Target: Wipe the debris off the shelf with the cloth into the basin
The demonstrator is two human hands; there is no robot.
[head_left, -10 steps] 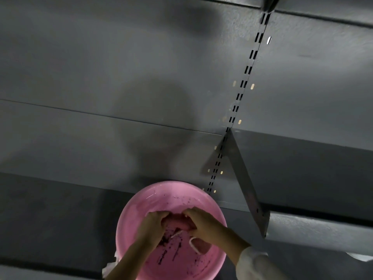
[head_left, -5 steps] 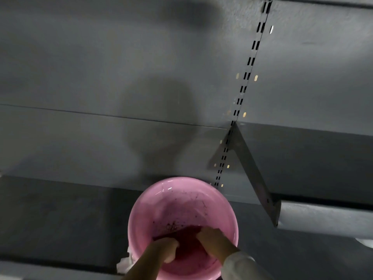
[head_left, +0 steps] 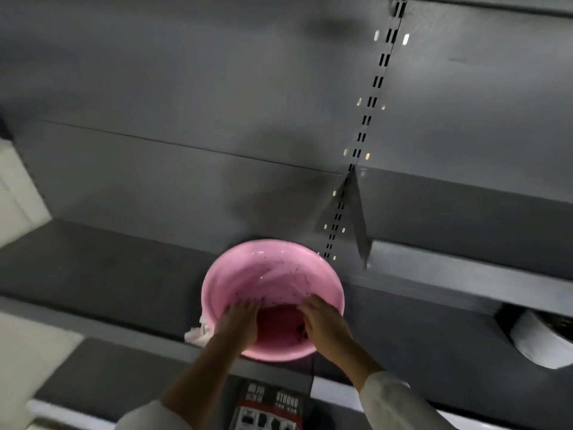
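Observation:
A pink basin [head_left: 273,265] stands on the dark grey shelf [head_left: 108,274], with dark specks of debris [head_left: 297,274] stuck to its inner wall. Inside it lies a dark pink wet cloth [head_left: 279,321]. My left hand [head_left: 238,324] is on the cloth's left end and my right hand [head_left: 322,324] on its right end, both low in the basin. The fingers curl onto the cloth, whose lower part is hidden behind the hands.
A white crumpled rag [head_left: 197,335] pokes out by the basin's left side. A slotted upright [head_left: 369,119] and a slanted bracket [head_left: 359,225] rise behind the basin on the right. Below the shelf are a printed box [head_left: 269,405] and a white round object [head_left: 542,342].
My hands and the cloth have gone from raised above the basin down to its bottom. The view has shifted, so the basin now sits lower-middle and more of the shelf's left side shows.

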